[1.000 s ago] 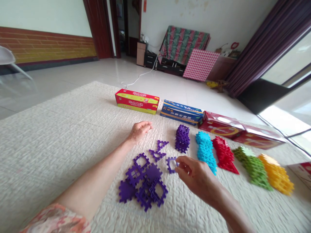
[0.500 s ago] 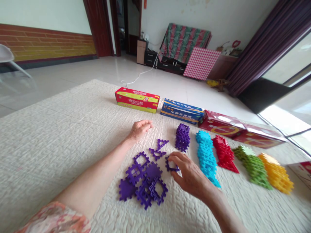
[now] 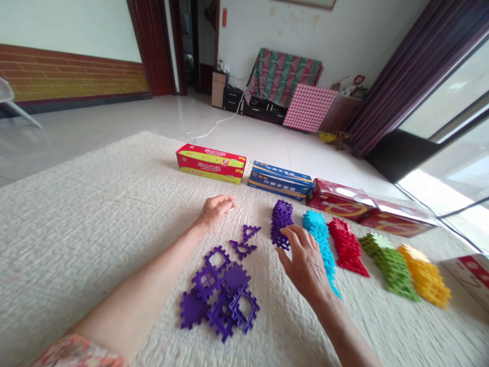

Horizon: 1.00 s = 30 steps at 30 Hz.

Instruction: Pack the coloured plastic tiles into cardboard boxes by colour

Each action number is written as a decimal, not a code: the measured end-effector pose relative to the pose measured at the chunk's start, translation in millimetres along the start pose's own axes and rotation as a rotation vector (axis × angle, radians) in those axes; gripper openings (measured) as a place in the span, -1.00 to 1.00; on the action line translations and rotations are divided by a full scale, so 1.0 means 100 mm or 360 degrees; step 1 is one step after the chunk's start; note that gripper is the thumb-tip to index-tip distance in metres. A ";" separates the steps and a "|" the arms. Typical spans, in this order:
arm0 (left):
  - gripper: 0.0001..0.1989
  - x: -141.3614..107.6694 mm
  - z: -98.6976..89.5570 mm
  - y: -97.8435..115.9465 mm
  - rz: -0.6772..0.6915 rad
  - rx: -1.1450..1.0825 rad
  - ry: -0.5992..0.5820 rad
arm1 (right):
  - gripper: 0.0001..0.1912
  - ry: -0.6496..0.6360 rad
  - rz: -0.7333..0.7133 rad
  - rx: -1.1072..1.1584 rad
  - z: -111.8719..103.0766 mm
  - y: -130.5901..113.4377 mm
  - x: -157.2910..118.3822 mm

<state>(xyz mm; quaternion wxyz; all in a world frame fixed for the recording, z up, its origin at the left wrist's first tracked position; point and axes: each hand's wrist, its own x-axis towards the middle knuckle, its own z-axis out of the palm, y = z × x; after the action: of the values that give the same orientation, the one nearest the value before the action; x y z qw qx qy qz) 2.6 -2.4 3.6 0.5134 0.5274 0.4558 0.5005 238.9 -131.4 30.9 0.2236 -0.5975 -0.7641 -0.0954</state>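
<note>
Here, purple stack: a row of thin plastic squares with notched edges (image 3: 281, 214) on the pale mat (image 3: 95, 204), overlapping like fallen cards; its top square looks solid, the lower ones show mostly as toothed rims.
Right hand: bent over the near end of that stack (image 3: 306, 261), thumb and forefinger apart; I cannot tell whether it grips a piece, as the fingers cover that end.
Loose purple pile: six notched squares left of the stack, among them a solid one (image 3: 236, 276) and one with window bars (image 3: 207, 281); they overlap, so some edges are hidden.
Purple triangles: two hollow ones (image 3: 245, 234) between pile and stack.
Left hand: loosely curled (image 3: 217, 210) beyond the triangles; its inside is out of sight.
Blue stack: beside the purple one (image 3: 318, 228), its near part behind the right hand.
Other stacks: red (image 3: 344, 244), green (image 3: 393, 267) and yellow (image 3: 424, 270), farther right.
White-and-red box: cut off at the right edge (image 3: 464, 275).
Flowered sleeve: cut off at the bottom (image 3: 80, 354).
</note>
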 end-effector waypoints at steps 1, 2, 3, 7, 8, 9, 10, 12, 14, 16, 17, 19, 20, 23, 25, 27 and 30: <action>-0.67 0.00 0.00 0.00 -0.0004 0.0001 0.0002 | -0.62 0.0015 0.0004 -0.0018 0.03 0.02 0.00; -0.67 0.00 0.00 0.01 -0.0010 0.0002 0.0004 | -0.62 0.0028 0.0006 -0.0034 0.05 0.03 0.00; -0.67 0.00 0.01 0.01 -0.0016 0.0003 0.0006 | -0.62 0.0039 0.0011 -0.0048 0.07 0.04 0.01; -0.68 0.00 0.01 0.02 -0.0022 -0.0007 0.0010 | -0.63 0.0068 0.0009 -0.0054 0.06 0.02 0.01; -0.68 0.00 0.01 0.01 -0.0021 -0.0009 0.0011 | -0.65 0.0080 -0.0003 -0.0037 0.04 0.01 0.01; -0.69 0.00 0.01 0.01 -0.0019 -0.0012 0.0008 | -0.68 0.0092 -0.0017 -0.0011 0.03 -0.01 0.01; -0.69 0.00 0.01 0.00 -0.0014 -0.0017 0.0005 | -0.71 0.0102 -0.0032 0.0023 0.02 -0.04 0.01; -0.69 0.00 0.00 -0.01 0.0001 -0.0026 0.0002 | -0.78 0.0099 -0.0054 0.0110 0.00 -0.10 0.00; -0.69 0.01 -0.01 -0.02 0.0018 -0.0023 0.0008 | -0.81 0.0040 -0.0080 0.0225 -0.01 -0.18 -0.01; -0.69 0.01 -0.02 -0.03 0.0037 -0.0003 0.0023 | -0.81 -0.0048 -0.0114 0.0354 -0.01 -0.26 -0.03; -0.68 0.02 -0.02 -0.04 0.0048 0.0015 0.0031 | -0.81 -0.0099 -0.0131 0.0420 -0.01 -0.30 -0.04; -0.67 0.03 -0.01 -0.05 0.0069 0.0069 0.0047 | -0.81 -0.0186 -0.0144 0.0554 -0.01 -0.38 -0.07; -0.67 0.04 -0.01 -0.06 0.0079 0.0106 0.0051 | -0.82 -0.0224 -0.0140 0.0620 -0.02 -0.42 -0.10; -0.70 0.02 0.01 -0.05 0.0103 0.0258 0.0023 | -0.85 -0.0307 -0.0082 0.0791 -0.08 -0.51 -0.21; -0.75 -0.04 0.00 -0.02 0.0121 0.0375 -0.0013 | -0.86 -0.0352 -0.0038 0.0857 -0.16 -0.57 -0.32; -0.79 -0.15 -0.03 0.01 0.0143 0.0485 -0.0035 | -0.81 -0.0407 -0.0023 0.0901 -0.24 -0.62 -0.43; -0.79 -0.37 -0.14 0.05 0.0175 0.0616 -0.0023 | -0.62 -0.0454 -0.0066 0.0916 -0.31 -0.71 -0.58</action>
<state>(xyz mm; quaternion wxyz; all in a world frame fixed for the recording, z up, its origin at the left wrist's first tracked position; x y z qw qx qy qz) -14.5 -38.6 5.7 0.3777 0.6439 0.5102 0.4270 189.1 -213.6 40.7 0.2721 -0.5014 -0.7954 0.2048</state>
